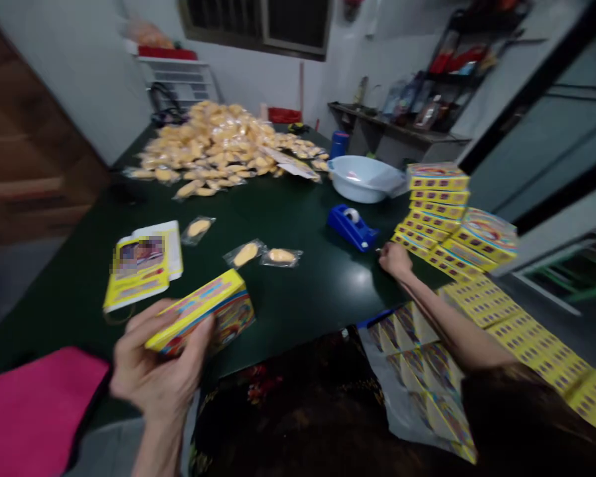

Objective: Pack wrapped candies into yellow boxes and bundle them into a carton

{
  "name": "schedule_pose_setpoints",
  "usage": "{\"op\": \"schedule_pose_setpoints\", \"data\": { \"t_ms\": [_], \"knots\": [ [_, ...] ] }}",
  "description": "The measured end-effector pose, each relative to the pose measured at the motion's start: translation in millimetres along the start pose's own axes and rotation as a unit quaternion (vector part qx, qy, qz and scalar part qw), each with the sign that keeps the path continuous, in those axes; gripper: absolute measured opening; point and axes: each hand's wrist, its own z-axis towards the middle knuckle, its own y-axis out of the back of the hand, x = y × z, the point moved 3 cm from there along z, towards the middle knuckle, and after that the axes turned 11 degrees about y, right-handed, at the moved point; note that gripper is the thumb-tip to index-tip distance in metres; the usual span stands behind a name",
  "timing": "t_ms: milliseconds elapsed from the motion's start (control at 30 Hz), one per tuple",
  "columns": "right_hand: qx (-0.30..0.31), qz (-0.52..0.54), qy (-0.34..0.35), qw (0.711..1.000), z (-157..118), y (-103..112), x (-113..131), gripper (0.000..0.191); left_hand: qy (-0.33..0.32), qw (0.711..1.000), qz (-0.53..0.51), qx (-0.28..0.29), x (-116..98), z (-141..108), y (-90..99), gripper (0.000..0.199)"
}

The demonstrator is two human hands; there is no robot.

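Observation:
My left hand [156,371] holds a yellow printed carton box [203,315] just above the near edge of the dark green table [302,278]. My right hand [395,260] rests as a loose fist on the table, close to the blue tape dispenser [351,226] and beside a stack of yellow boxes [440,212]; whether it holds something small is unclear. Three small clear packets with yellow pieces [248,253] lie in the middle of the table. Flat yellow cards [142,265] lie to the left.
A large heap of yellow packets [213,149] covers the far side of the table. A pale blue basin [362,177] stands at the back right. Flat unfolded cartons [526,331] lie at right, more [417,371] on my lap. A pink cushion [34,404] sits at lower left.

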Motion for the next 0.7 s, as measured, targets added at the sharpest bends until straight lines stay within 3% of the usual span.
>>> {"op": "schedule_pose_setpoints", "data": {
  "t_ms": [67, 133, 233, 267, 333, 367, 467, 533, 700],
  "knots": [
    [-0.012, -0.006, 0.034, 0.999, -20, 7, 4, 0.022, -0.027, 0.999, -0.003, 0.025, -11, 1, -3.9, 0.036],
    [0.0, 0.02, 0.086, 0.996, -46, 9, 14, 0.022, -0.02, 0.999, -0.002, 0.04, -19, 1, -5.8, 0.03],
    [0.089, 0.101, 0.178, 0.975, -102, -3, 51, 0.018, -0.004, 0.999, 0.011, 0.042, -25, 0, -5.2, 0.025],
    [0.12, 0.136, 0.217, 0.959, -124, -9, 70, 0.02, -0.002, 0.999, 0.014, 0.043, -26, 0, -4.4, 0.024],
    [0.192, 0.265, 0.333, 0.884, -169, -22, 113, 0.022, -0.005, 0.999, 0.019, 0.05, -28, -1, -2.7, 0.023],
    [0.218, 0.31, 0.357, 0.854, -188, -28, 133, 0.022, -0.009, 0.998, 0.025, 0.054, -29, -1, -2.0, 0.022],
    [0.31, 0.418, 0.349, 0.779, -229, -50, 176, 0.023, -0.023, 0.996, 0.065, 0.064, -34, -3, -0.7, 0.02],
    [0.35, 0.464, 0.321, 0.748, -242, -63, 188, 0.026, -0.036, 0.994, 0.086, 0.065, -38, -6, -0.6, 0.019],
    [0.345, 0.521, 0.262, 0.736, -249, -77, 183, 0.028, -0.053, 0.994, 0.08, 0.057, -42, -13, -1.4, 0.02]
  ]
}}
